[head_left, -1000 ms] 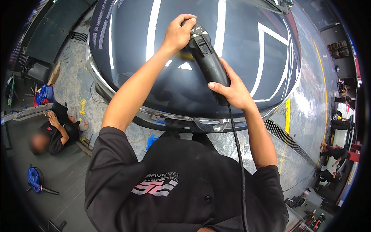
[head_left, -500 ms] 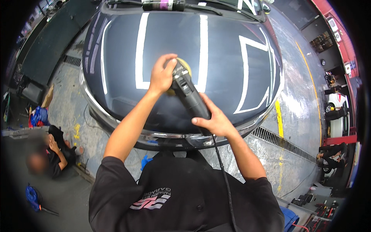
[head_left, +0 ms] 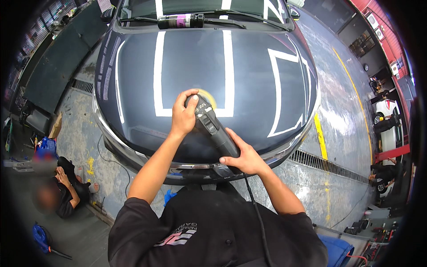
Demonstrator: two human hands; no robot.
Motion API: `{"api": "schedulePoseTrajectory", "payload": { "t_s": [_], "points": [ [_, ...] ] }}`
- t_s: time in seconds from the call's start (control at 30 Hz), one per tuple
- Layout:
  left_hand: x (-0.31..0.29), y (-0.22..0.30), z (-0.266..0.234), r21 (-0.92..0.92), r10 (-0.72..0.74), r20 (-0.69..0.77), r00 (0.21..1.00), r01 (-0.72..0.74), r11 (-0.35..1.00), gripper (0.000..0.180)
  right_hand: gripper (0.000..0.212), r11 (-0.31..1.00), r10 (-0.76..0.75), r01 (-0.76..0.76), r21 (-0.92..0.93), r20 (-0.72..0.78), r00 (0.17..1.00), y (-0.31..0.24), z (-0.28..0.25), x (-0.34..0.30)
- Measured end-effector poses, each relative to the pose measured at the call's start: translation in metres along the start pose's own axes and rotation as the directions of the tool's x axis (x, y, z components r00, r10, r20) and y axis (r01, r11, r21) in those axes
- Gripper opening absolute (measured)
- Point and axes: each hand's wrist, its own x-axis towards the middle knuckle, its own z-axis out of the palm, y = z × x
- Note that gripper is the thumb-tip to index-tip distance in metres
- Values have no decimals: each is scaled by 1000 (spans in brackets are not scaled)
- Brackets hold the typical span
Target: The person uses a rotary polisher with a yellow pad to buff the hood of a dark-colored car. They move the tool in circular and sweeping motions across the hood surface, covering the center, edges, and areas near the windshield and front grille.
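A black corded car polisher [head_left: 212,127] lies slantwise over the dark grey car hood [head_left: 195,53], its round yellow pad [head_left: 207,97] against the paint. My left hand [head_left: 184,113] is wrapped over the polisher's head, thumb on top and fingers around the far side. Around the rear of its body closes my right hand [head_left: 243,154], with the thumb across the top and part of the fingers hidden beneath. From the back end a black cable [head_left: 256,209] runs down over my shirt. White light reflections stretch across the glossy hood around the pad.
A black bottle with a purple label [head_left: 181,21] lies by the wipers at the windshield. The chrome-trimmed bumper [head_left: 200,167] stands close before me. Another person [head_left: 64,191] sits low at the left. A floor drain grate [head_left: 329,163] runs along the right.
Both hands and the polisher have come nearer to me across the hood. My view has also shifted, so more of the windshield and the whole bottle show.
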Motion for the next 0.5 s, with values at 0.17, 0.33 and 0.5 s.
{"api": "schedulePoseTrajectory", "payload": {
  "t_s": [0.17,0.33,0.5],
  "points": [
    [-22,2,5,46,57,-21,998,-56,997,27,104,999,42,-42,-6,26,999,6,3,-14],
    [-35,3,6,65,71,-22,997,-69,996,27,104,999,42,-42,-1,25,999,15,5,-22],
    [-47,4,6,41,69,-14,998,-68,997,28,105,997,78,-79,17,31,996,19,8,-30]
  ]
}}
